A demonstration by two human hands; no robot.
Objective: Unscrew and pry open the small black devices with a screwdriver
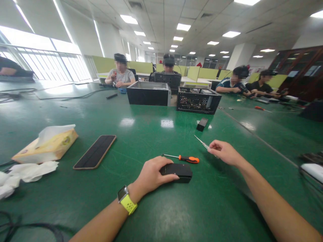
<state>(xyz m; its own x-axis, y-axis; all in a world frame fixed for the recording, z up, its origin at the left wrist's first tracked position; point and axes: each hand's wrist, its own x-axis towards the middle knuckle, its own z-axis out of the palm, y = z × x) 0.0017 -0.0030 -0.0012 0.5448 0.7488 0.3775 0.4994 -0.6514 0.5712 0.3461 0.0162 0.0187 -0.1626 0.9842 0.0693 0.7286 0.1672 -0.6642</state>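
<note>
My left hand (153, 173) is wrapped round one end of a black box-shaped part (183, 171) lying on the green table (136, 127); small marks on its top face are too small to make out. Just beyond that part lies an orange and black screwdriver (189, 159), its shaft pointing left towards my left fingers. Off to the right, my right hand (224, 152) pinches a thin screwdriver (202, 143) with a clear handle, held above the table, its tip pointing away and to the left. A smaller black block (202, 124) rests farther back.
Two black computer cases (148, 95) (198, 101) stand across the table. On the left are a phone (95, 152), a tissue pack (47, 144) and crumpled tissues (32, 171). Cables (27, 225) lie at the lower left. Several people sit around the far side. Another screwdriver (259, 108) lies far right.
</note>
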